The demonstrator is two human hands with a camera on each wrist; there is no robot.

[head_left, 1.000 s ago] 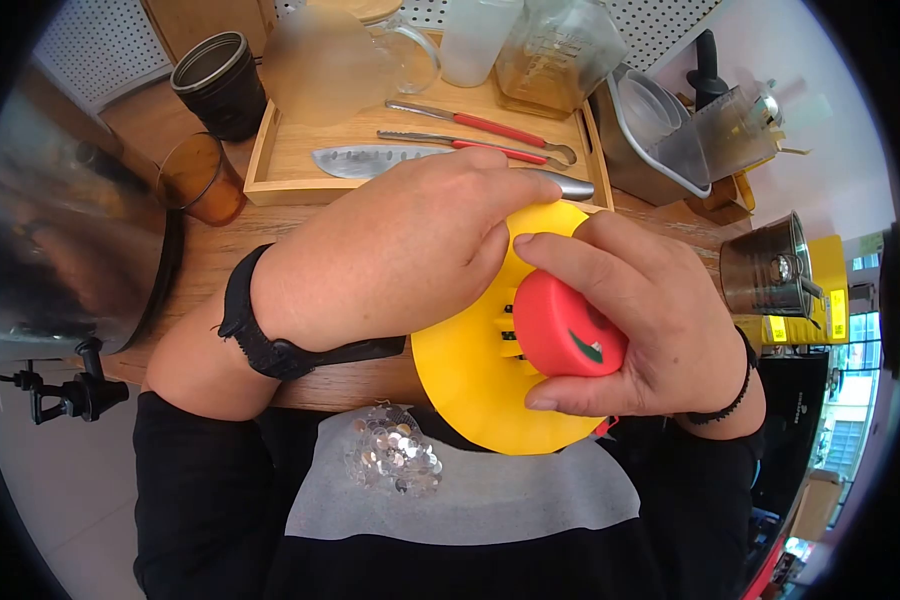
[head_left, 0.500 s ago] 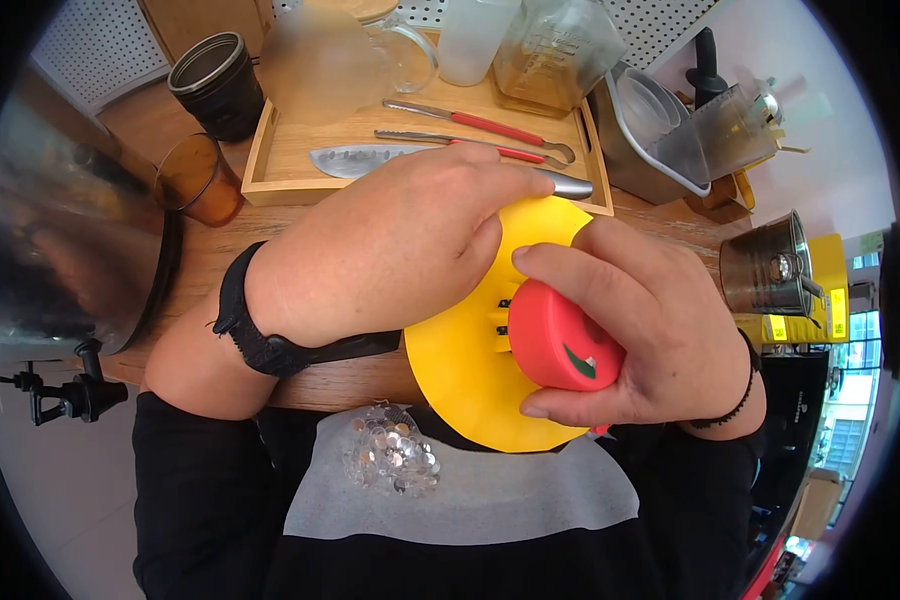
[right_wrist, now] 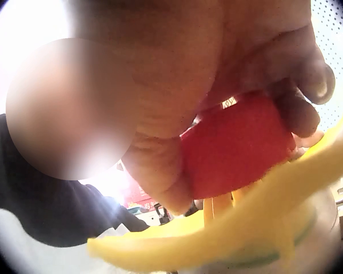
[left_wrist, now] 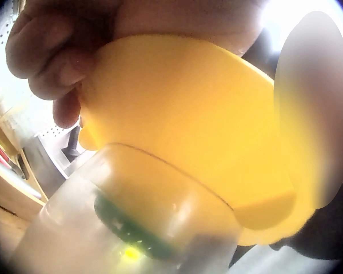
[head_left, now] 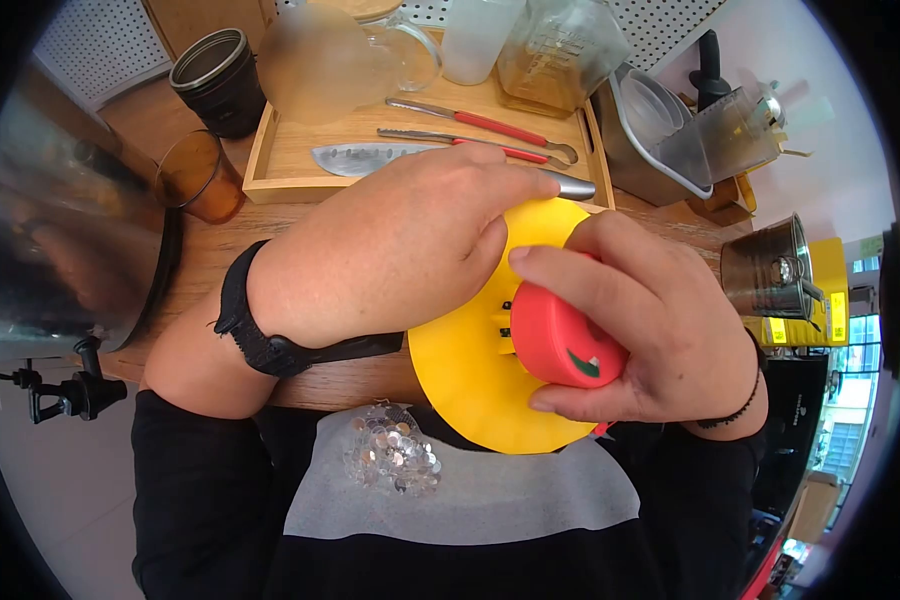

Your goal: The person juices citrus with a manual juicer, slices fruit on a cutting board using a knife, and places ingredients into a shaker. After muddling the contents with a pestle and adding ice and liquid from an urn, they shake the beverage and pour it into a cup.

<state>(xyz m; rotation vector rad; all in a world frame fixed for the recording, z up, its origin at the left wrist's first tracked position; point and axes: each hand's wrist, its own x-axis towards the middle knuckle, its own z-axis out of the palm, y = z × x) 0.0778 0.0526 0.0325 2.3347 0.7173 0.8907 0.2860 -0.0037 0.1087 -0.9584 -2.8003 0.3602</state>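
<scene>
In the head view, the right hand [head_left: 660, 320] grips a red round piece [head_left: 560, 335] with a small green mark, thumb and fingers spread around its sides. It sits over the middle of a wide yellow dish [head_left: 470, 385], where yellow ribs and small dark bits show. My left hand [head_left: 400, 240] holds the dish by its far left rim; its curled fingers [left_wrist: 60, 74] show there in the left wrist view. Under the dish stands a clear container [left_wrist: 74, 234] with a green band inside. What lies beneath the red piece is hidden.
A grey cloth [head_left: 470, 500] with shiny discs [head_left: 400, 455] lies across the lap. Behind the hands, a wooden tray [head_left: 290, 185] carries a knife, red-handled tongs and glassware. An amber glass [head_left: 200, 180] and black cup [head_left: 215, 85] stand left, a metal pot [head_left: 765, 270] right.
The yellow dish and both hands shifted slightly left, then partly back right. The red piece has turned or tilted a little, its green mark sitting lower. Both holds are unchanged.
</scene>
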